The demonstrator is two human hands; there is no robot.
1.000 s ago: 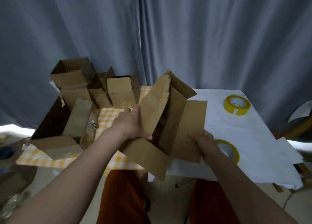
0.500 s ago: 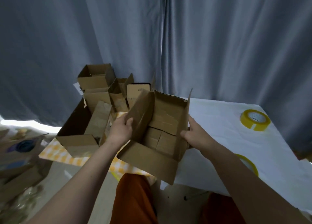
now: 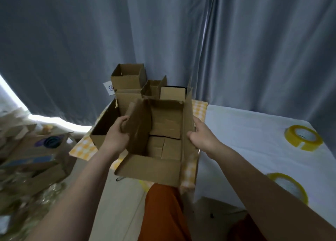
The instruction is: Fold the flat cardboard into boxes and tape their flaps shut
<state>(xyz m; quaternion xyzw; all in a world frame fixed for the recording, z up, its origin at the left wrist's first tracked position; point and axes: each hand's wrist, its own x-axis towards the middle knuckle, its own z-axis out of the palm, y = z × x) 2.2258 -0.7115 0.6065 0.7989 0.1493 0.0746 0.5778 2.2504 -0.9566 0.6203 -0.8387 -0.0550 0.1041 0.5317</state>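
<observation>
I hold a brown cardboard box (image 3: 151, 170) in front of me, open side up, its bottom flaps folded in and its four top flaps standing or splayed outward. My left hand (image 3: 116, 133) grips the left flap, thumb inside and fingers curled over its edge. My right hand (image 3: 200, 133) presses against the outside of the right flap with the fingers hidden behind the cardboard. Two yellow tape rolls lie on the white table: one roll (image 3: 302, 137) at the far right, another roll (image 3: 289, 186) close to my right forearm.
Several folded open boxes (image 3: 127, 79) stand stacked behind the held box on a yellow checked cloth (image 3: 81, 148), beside a large dark-lined carton (image 3: 103, 126). More cardboard and clutter (image 3: 31, 157) fill the floor at left. A grey curtain hangs behind. My orange-trousered legs are below.
The flat cardboard has been opened up into a box shape and turned open side up. Both hands shifted to its side flaps, and the view swung left.
</observation>
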